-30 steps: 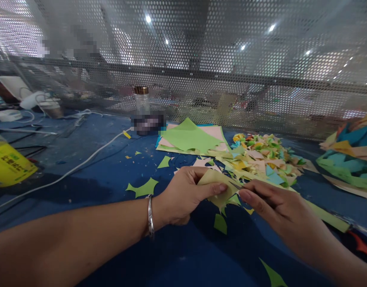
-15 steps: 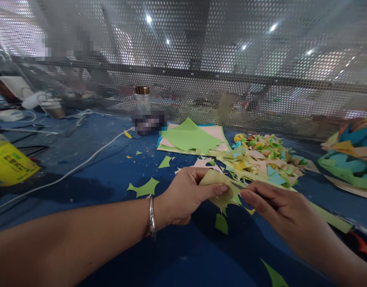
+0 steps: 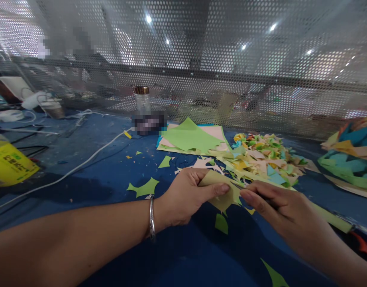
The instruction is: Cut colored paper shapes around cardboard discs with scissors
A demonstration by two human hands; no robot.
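Note:
My left hand [image 3: 191, 193], with a silver bracelet at the wrist, pinches a pale yellow-green paper piece [image 3: 223, 199] between thumb and fingers. At the paper's right edge, my right hand [image 3: 269, 201] is closed around a thin, dark metal tool [image 3: 237, 185]; most of it is hidden in the fingers, and its tip touches the paper. Green scraps lie below and left of the paper, one a curved piece [image 3: 144, 187]. Behind the hands is a stack of coloured sheets, a green sheet [image 3: 191, 137] on top.
Cut paper pieces form a heap [image 3: 263, 159] at the right, beside layered coloured paper [image 3: 350, 159]. A white cable [image 3: 81, 164] crosses the blue table [image 3: 111, 179] at the left, near a yellow pouch [image 3: 12, 163]. A lidded jar [image 3: 142, 101] stands before the perforated metal screen [image 3: 201, 75].

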